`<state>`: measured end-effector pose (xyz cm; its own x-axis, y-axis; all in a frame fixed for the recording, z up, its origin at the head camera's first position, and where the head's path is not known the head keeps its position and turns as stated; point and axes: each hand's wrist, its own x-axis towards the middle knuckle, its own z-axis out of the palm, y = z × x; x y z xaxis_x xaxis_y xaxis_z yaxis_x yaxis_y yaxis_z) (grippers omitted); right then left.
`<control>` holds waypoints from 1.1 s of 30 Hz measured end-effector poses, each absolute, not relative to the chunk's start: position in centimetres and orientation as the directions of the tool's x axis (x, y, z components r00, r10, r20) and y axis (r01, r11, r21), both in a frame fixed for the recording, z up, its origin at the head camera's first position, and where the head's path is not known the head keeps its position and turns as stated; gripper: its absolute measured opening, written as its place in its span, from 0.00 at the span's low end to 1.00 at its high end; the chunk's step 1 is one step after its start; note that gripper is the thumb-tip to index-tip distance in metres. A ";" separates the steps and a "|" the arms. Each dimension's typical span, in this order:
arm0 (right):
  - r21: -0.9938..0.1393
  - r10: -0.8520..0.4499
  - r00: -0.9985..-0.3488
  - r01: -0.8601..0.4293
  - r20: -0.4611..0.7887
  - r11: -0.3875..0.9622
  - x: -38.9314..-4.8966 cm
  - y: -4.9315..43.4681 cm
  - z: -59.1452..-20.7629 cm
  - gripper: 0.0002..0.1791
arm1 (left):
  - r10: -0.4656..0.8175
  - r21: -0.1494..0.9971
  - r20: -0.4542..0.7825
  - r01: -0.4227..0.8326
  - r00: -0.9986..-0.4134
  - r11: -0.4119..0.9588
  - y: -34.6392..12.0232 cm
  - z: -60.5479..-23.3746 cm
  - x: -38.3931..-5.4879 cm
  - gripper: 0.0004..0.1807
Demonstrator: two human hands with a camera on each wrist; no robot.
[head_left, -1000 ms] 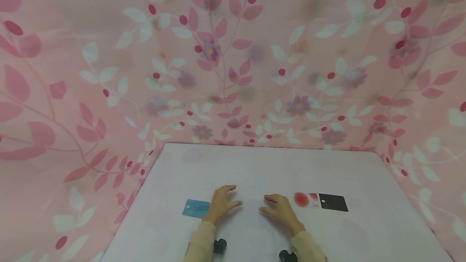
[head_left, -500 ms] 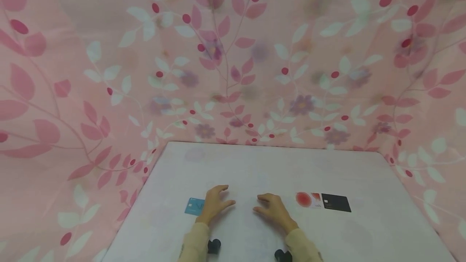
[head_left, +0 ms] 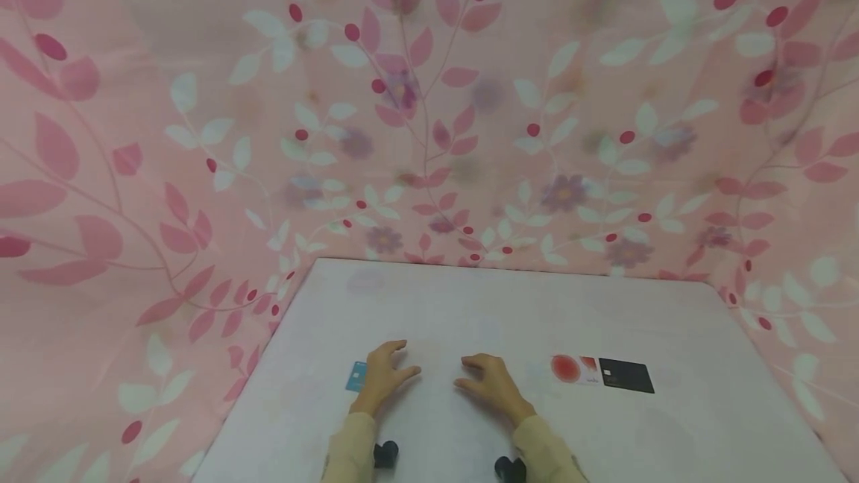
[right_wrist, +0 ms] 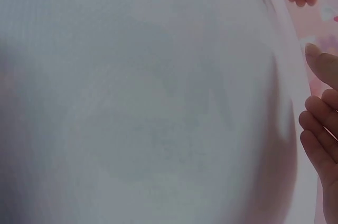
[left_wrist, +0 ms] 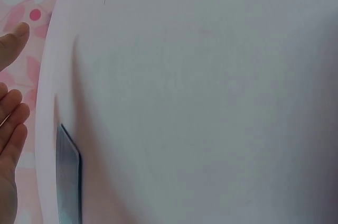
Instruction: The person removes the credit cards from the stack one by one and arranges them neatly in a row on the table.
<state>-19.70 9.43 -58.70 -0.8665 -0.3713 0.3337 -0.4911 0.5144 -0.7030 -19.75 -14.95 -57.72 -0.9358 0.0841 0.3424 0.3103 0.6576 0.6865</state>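
Note:
My left hand (head_left: 384, 376) hovers over the white table with fingers loosely bent and thumb apart, holding nothing. It hides much of a blue bank card (head_left: 356, 376); only the card's left end with a chip shows in the head view. A bluish card (left_wrist: 68, 182) also appears edge-on in the left wrist view. Facing the left hand across a gap is my right hand (head_left: 495, 384), relaxed and holding nothing. To its right lie a white card with a red circle (head_left: 567, 369) and a black chip card (head_left: 627, 376), side by side and flat.
The white tabletop (head_left: 470, 311) runs back to a pink floral curtain (head_left: 429, 133), which also hangs at both sides. Black wrist cameras show by the left sleeve (head_left: 350, 449) and the right sleeve (head_left: 546, 453).
Both hands have drifted left together, keeping their shape, and the left one covers more of the blue card. The view has turned slightly, so the scene sits a little further right.

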 end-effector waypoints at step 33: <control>-0.708 -0.429 -0.846 -0.511 0.316 0.487 -20.1 3.2 -59.3 0.23 | -0.039 0.675 0.318 0.197 -0.947 0.711 -21.3 -59.0 -18.5 0.35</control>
<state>-20.14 3.23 -59.26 -0.8462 -0.4289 0.3162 -0.5114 0.4871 -0.7080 -18.51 -21.34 -59.02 -0.9473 -0.0389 0.3181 0.1973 0.7112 0.6747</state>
